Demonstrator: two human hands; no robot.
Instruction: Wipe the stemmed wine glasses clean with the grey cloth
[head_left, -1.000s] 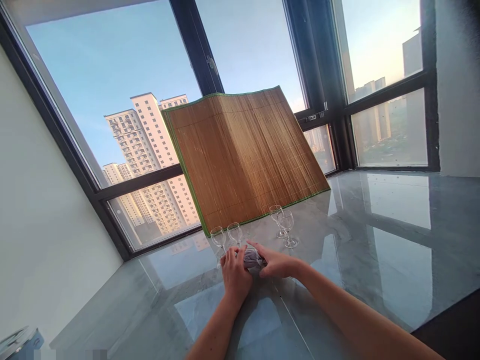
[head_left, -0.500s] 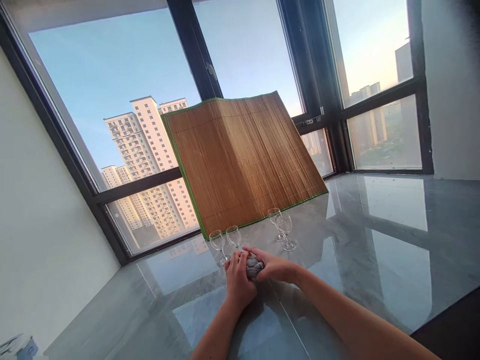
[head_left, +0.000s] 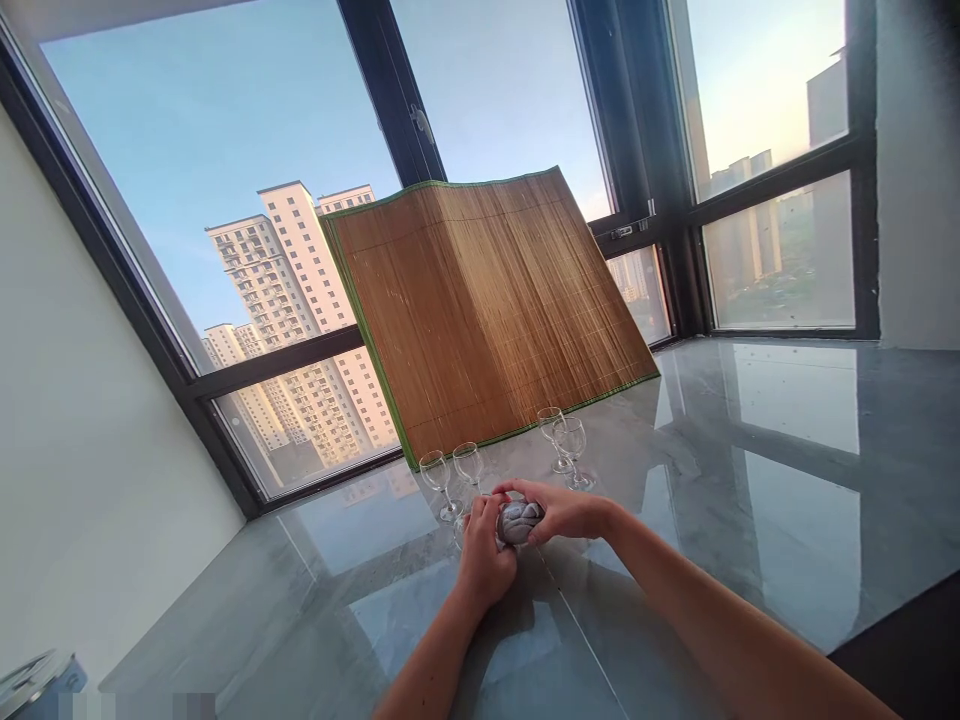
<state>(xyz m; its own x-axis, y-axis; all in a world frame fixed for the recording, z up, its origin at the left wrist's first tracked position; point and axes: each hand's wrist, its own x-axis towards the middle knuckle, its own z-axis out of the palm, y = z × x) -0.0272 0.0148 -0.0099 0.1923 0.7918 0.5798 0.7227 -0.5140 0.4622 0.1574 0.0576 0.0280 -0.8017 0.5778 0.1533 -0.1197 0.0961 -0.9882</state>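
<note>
My left hand and my right hand are together over the glossy grey table. Between them is a bunched grey cloth. The right hand's fingers curl round the cloth. The left hand is closed around a clear wine glass that is mostly hidden behind it, only a bit of the bowl showing. Two wine glasses stand upright just beyond my left hand. Another pair of wine glasses stands beyond my right hand.
A brown bamboo mat with a green edge leans against the window frame behind the glasses. A round metal object shows at the bottom left corner. A white wall runs along the left.
Both hands stayed in place and kept working the cloth; the right hand's fingers have shifted round it and the cloth looks more tightly bunched. The camera tilted slightly.
</note>
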